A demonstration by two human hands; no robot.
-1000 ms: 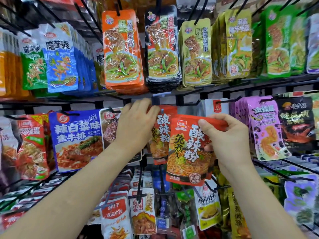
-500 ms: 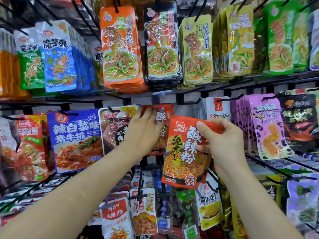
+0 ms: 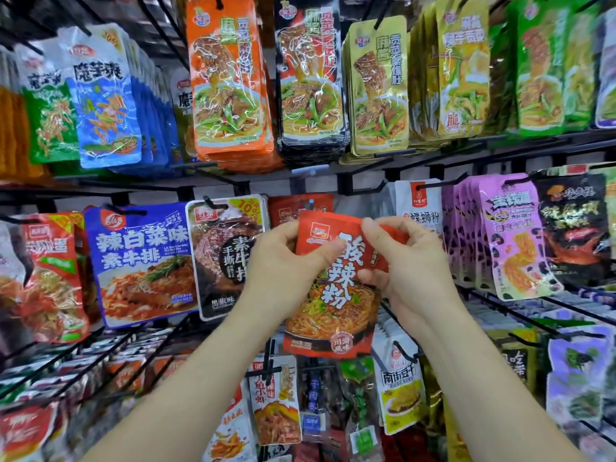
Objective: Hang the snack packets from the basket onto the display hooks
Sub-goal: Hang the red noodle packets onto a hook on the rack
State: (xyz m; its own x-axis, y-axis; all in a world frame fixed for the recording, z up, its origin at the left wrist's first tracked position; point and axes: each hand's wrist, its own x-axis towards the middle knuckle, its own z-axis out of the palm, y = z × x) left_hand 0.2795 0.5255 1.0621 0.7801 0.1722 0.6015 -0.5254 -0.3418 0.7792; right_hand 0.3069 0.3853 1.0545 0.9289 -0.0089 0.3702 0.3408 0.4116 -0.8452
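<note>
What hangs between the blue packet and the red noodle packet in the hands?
Head view: one dark packet with a yellow 10% corner hangs between the blue packet and the red noodle packet; the left hand covers its right edge.

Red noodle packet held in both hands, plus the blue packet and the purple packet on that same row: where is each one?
Red noodle packet [image 3: 333, 311]: head view, on the noodle bowl picture.
Blue packet [image 3: 140, 243]: head view, on the white lettering.
Purple packet [image 3: 516, 241]: head view, middle of its front.
</note>
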